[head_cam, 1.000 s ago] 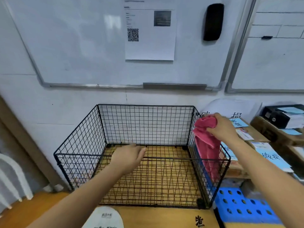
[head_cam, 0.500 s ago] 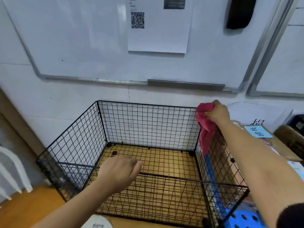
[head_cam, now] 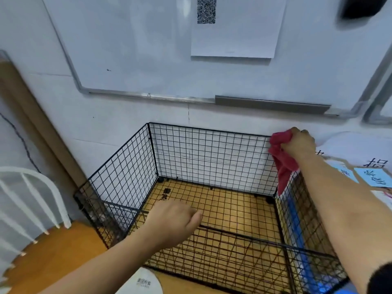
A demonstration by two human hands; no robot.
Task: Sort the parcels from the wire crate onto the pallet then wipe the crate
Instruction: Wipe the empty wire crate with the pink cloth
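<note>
One wire crate (head_cam: 212, 153) of black mesh, open at the top, stands on a yellow-brown wooden surface (head_cam: 63, 247) with its back panel close against a white wall; the wood shows through its grid bottom. At the crate's far right corner the right hand (head_cam: 300, 143) is clenched round a bunched red cloth (head_cam: 283, 164), holding it against the top of the rim, and the loose end of the cloth hangs down inside the corner along the mesh. The left hand (head_cam: 171, 223) is at the near rim, well apart from the right one, knuckles up and fingers curled under; whether they close round the top wire I cannot tell, since the hand covers it. Just right of the crate, beside the right forearm, lie blue labels (head_cam: 373, 177) with dark writing on them. To the left stands a white chair (head_cam: 27, 198) with a curved back and thin bars. On the wall above hangs a whiteboard (head_cam: 137, 49) with a grey marker tray (head_cam: 271, 103) along its lower edge, a white sheet (head_cam: 235, 39) bearing a QR code (head_cam: 206, 11), and a black eraser (head_cam: 360, 7) at the upper right.
</note>
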